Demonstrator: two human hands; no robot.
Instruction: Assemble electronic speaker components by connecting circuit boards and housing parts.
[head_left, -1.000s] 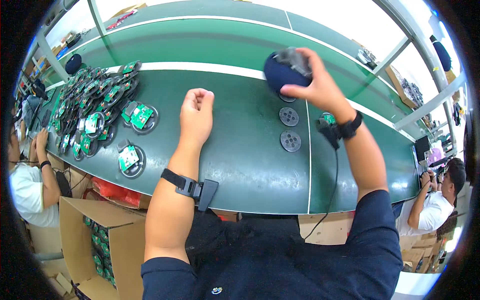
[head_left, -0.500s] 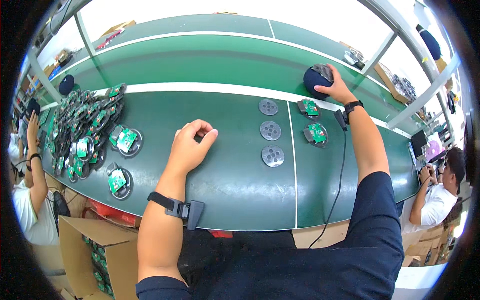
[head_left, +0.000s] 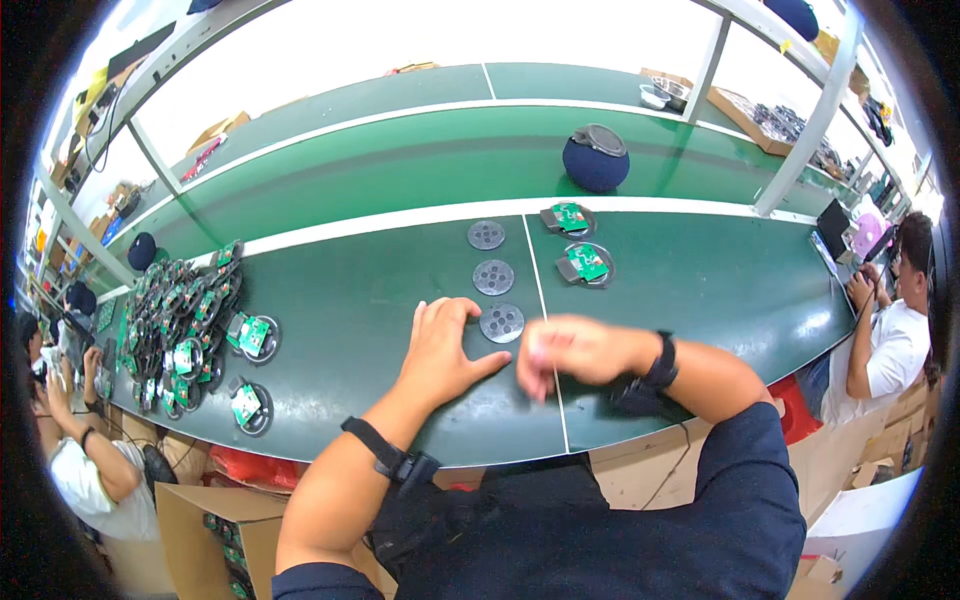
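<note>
My left hand (head_left: 445, 355) rests on the dark green table with thumb and fingers apart, holding nothing. Its fingertips are close to the nearest of three thin grey discs with holes (head_left: 502, 323), which form a column. Just right of that disc my right hand (head_left: 585, 350) hovers, its curled fingers smeared by motion; whether anything is in them I cannot make out. Beyond, a navy fabric-covered ball (head_left: 596, 168) with a grey top piece stands untouched on the green belt. Two round black parts with green circuit boards (head_left: 588, 264) lie right of the white line.
A heap of similar circuit-board parts (head_left: 180, 325) covers the table's left, with two separate ones (head_left: 248, 405) beside it. An open cardboard box (head_left: 215, 500) stands below the front edge. Co-workers sit at both ends. A metal frame (head_left: 810, 120) rises behind the table.
My right hand has let go of the navy ball and come back toward me. My left hand has moved right, its fingers opening beside the nearest disc. The whole view has shifted.
</note>
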